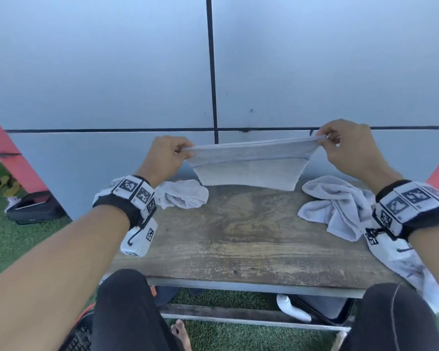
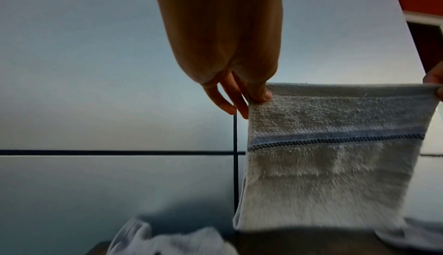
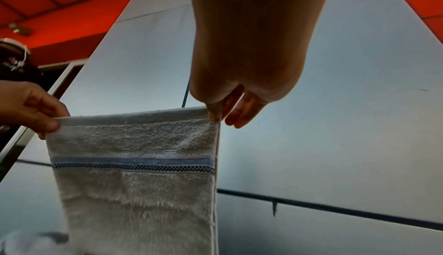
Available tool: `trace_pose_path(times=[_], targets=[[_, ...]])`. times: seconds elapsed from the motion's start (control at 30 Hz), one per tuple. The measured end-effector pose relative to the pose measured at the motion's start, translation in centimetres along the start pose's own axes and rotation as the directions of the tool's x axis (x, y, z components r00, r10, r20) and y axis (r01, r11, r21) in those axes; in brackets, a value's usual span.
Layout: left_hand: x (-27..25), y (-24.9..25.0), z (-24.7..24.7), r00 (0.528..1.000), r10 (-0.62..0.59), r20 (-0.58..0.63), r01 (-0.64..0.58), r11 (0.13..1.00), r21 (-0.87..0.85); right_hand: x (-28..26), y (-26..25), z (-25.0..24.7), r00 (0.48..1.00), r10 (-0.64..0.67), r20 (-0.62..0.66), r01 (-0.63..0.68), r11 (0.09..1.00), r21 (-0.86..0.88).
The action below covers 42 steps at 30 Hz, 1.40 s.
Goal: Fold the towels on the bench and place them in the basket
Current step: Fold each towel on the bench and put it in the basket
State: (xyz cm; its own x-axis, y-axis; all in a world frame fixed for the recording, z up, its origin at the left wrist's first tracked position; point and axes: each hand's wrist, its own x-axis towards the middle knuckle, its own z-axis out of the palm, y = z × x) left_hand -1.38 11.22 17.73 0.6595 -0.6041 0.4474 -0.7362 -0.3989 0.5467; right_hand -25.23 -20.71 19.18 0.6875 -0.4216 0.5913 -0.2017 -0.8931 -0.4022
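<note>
A pale grey towel [image 1: 249, 168] with a blue stripe hangs stretched in the air above the far side of the wooden bench [image 1: 251, 239]. My left hand [image 1: 171, 152] pinches its top left corner and my right hand [image 1: 340, 143] pinches its top right corner. The left wrist view shows the towel [image 2: 330, 164] hanging from my left hand [image 2: 254, 96], its lower edge close to the bench. In the right wrist view my right hand [image 3: 215, 115] pinches the towel [image 3: 136, 183] at its corner. No basket is in view.
A crumpled white towel [image 1: 183, 193] lies at the bench's back left, and a crumpled grey towel [image 1: 340, 203] lies at its right. A grey panelled wall [image 1: 213, 72] stands right behind the bench. Green turf, a dark bag [image 1: 33, 206] and sandals lie left.
</note>
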Motion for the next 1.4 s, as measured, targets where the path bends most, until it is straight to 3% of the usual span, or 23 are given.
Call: trace_pose_path(times=[0.1, 0.17, 0.33, 0.43, 0.57, 0.67, 0.77, 0.97, 1.2, 1.4], targets=[[-4.0, -1.3, 1.4, 0.984, -0.073, 0.165, 0.077, 0.997, -0.016, -4.2, 1.0, 0.2, 0.978, -0.012, 0.206, 0.026, 0.998, -0.063], [-6.4, -1.8, 2.4, 0.948, -0.103, 0.301, 0.096, 0.995, 0.039, -7.3, 1.5, 0.5, 0.931, 0.042, 0.363, 0.001, 0.993, -0.119], [-10.8, -3.2, 4.7, 0.807, -0.122, 0.578, 0.069, 0.991, 0.113, -13.5, 2.4, 1.6, 0.715, 0.154, 0.682, -0.072, 0.986, -0.147], [-12.4, -4.1, 5.6, 0.715, -0.163, 0.68, 0.113, 0.987, 0.117, -15.0, 3.0, 1.9, 0.609, 0.15, 0.779, -0.088, 0.989, -0.122], [-13.5, -5.0, 6.5, 0.649, -0.193, 0.736, 0.164, 0.98, 0.113, -15.0, 3.6, 2.5, 0.536, 0.188, 0.823, -0.122, 0.982, -0.144], [-13.6, -6.0, 6.8, 0.669, -0.199, 0.716, 0.192, 0.977, 0.092, -14.2, 3.7, 3.5, 0.549, 0.197, 0.813, -0.146, 0.98, -0.139], [-13.1, -7.3, 7.6, 0.74, -0.21, 0.639, 0.232, 0.971, 0.051, -13.4, 4.2, 5.4, 0.585, 0.225, 0.78, -0.176, 0.973, -0.149], [-11.6, -8.0, 11.0, 0.844, -0.335, 0.418, 0.3, 0.942, 0.15, -12.5, 5.7, 10.6, 0.627, 0.34, 0.701, -0.221, 0.94, -0.259], [-9.3, -8.8, 14.4, 0.872, -0.382, 0.305, 0.355, 0.924, 0.144, -12.1, 7.0, 14.8, 0.647, 0.462, 0.607, -0.307, 0.886, -0.348], [-8.2, -9.8, 16.3, 0.848, -0.432, 0.306, 0.399, 0.902, 0.167, -11.5, 7.1, 16.8, 0.681, 0.495, 0.54, -0.35, 0.867, -0.355]])
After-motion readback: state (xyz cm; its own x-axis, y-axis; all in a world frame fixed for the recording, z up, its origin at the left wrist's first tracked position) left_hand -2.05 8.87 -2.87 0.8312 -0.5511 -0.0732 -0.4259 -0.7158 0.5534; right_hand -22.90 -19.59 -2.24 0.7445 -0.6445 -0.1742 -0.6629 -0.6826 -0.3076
